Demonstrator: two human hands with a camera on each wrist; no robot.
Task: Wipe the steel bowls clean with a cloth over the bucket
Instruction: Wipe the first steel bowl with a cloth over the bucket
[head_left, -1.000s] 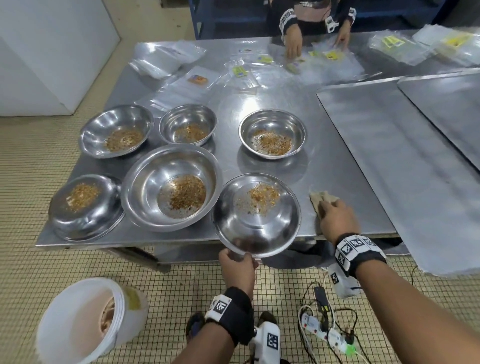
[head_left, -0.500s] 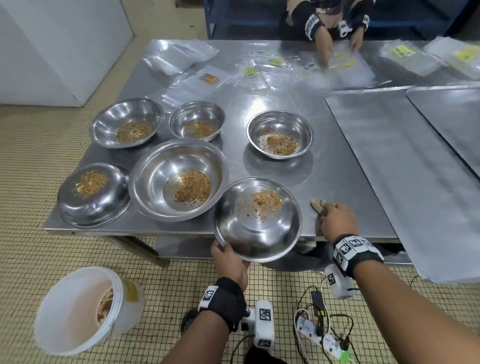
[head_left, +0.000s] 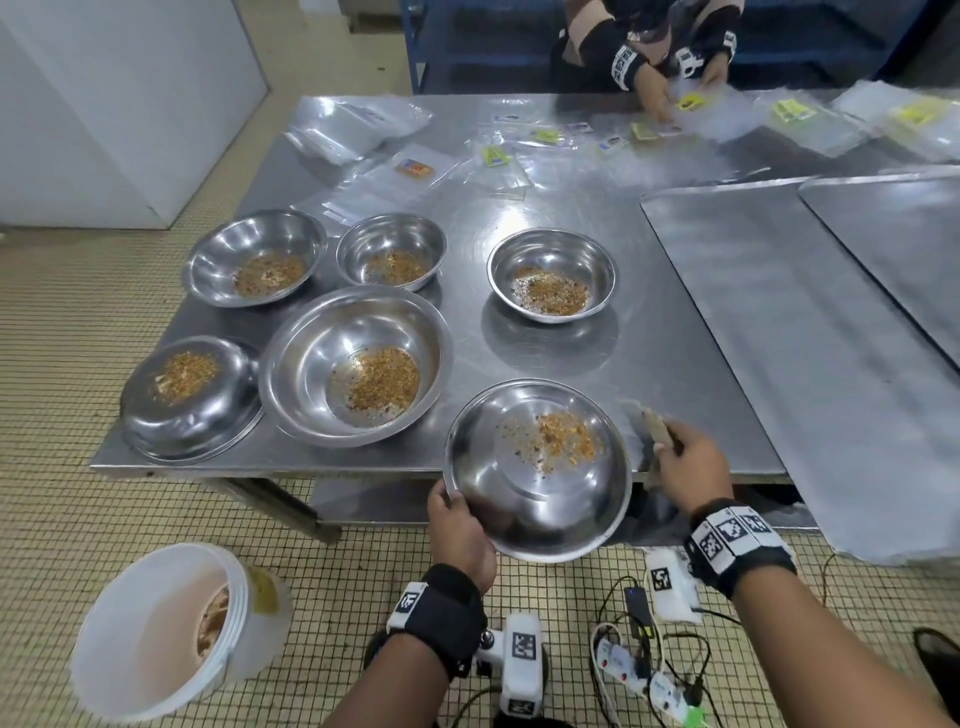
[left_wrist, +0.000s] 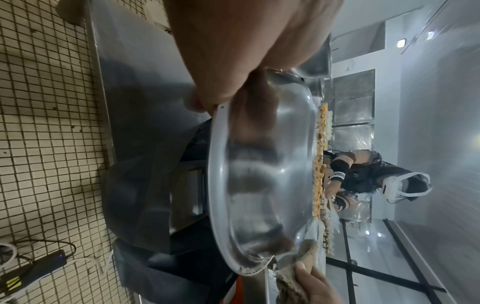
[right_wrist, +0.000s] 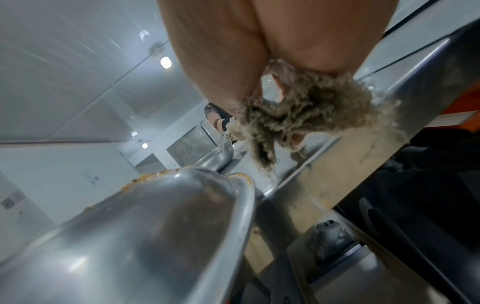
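An upside-down steel bowl (head_left: 537, 483) with orange crumbs on its base juts past the table's front edge. My left hand (head_left: 457, 525) grips its near-left rim, and the left wrist view shows the thumb over the rim of the bowl (left_wrist: 259, 174). Just right of the bowl, my right hand (head_left: 685, 462) holds a bunched beige cloth (head_left: 654, 428) at the table edge; the cloth (right_wrist: 311, 111) hangs fluffy from the fingers. A white bucket (head_left: 156, 629) stands on the floor at lower left. Several other crumb-soiled bowls (head_left: 358, 364) sit on the table.
The steel table (head_left: 649, 364) carries flat metal trays (head_left: 805, 338) on the right and plastic bags at the back, where another person's hands (head_left: 654, 93) work. A power strip with cables (head_left: 639, 670) lies on the tiled floor by my feet.
My left hand has slid from the bowl's near rim round to its left rim. My right hand has gathered the flat cloth up into its fingers.
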